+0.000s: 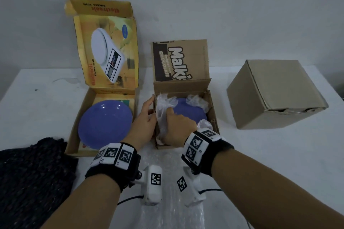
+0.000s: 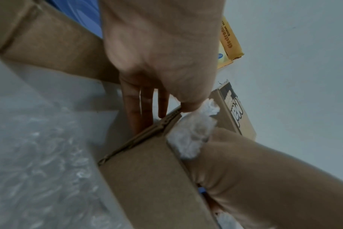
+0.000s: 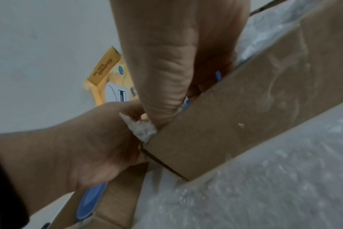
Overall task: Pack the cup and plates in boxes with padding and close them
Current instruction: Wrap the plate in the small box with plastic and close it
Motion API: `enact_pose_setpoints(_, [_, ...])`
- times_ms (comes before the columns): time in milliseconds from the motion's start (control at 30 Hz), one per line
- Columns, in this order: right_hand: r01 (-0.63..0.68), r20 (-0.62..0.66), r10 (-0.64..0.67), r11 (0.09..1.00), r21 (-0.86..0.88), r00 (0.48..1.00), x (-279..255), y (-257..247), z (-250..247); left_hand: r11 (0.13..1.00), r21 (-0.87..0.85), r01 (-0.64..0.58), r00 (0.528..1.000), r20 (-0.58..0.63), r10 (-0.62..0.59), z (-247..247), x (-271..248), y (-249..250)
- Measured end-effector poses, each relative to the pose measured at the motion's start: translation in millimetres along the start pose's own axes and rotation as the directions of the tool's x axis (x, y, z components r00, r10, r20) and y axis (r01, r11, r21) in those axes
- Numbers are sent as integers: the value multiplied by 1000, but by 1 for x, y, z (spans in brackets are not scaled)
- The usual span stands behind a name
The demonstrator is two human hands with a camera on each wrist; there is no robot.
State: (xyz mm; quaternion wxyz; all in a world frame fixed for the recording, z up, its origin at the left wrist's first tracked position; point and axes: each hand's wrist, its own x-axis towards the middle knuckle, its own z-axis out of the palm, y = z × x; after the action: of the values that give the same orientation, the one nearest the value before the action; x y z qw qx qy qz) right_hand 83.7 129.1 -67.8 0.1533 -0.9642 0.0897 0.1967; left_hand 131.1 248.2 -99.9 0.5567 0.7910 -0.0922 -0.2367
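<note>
Cardboard everywhere on this one. Your left hand [image 1: 144,120] is flat against the outer left wall of the middle brown box [image 1: 213,109], fingers [image 2: 136,111] straight and pointing down the side, thumb hooked over the top edge where a bit of bubble wrap [image 1: 163,106] pokes out. So it's relaxed and bracing rather than gripping, as far as I can see.

Your right hand [image 1: 176,126] is reaching over the near edge into that same box, wrist bent down, fingers curled into the wrap at the left side. The right wrist view is pretty blurry there, so I'd say it's probably pinching the plastic, not the plate.

The blue plate [image 1: 189,111] in that box sits on the wrap, which bunches up around its edges. The flap with the chocolate print stands open at the back.

The second blue plate [image 1: 105,124] lies bare in the yellow kitchen-scale box [image 1: 109,15] just to the left, lid up. A closed plain carton [image 1: 275,93] sits well apart to the right. More bubble wrap [image 1: 167,215] lies on the white table [image 1: 279,154] under your wrists, with dark knitted cloth [image 1: 31,178] at your near left
</note>
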Motion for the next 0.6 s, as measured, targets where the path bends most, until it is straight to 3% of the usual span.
enact_pose_setpoints(100, [33, 13, -33, 999, -16, 999, -2, -2, -2, 999, -40, 14, 1000, 12, -14, -1, -2, 2])
enact_pose_setpoints(300, [46, 172, -90, 969, 242, 981, -2, 16, -20, 997, -82, 7, 1000, 1, -7, 1, 2, -13])
enact_pose_setpoints(500, [-8, 76, 0, 994, 105, 997, -1, 7, -7, 997, -75, 6, 1000, 16, -5, 0, 4, -7])
enact_pose_setpoints(600, [90, -45, -81, 961, 262, 996, -4, 11, -8, 995, -96, 1, 1000, 26, 2, 0, 3, -3])
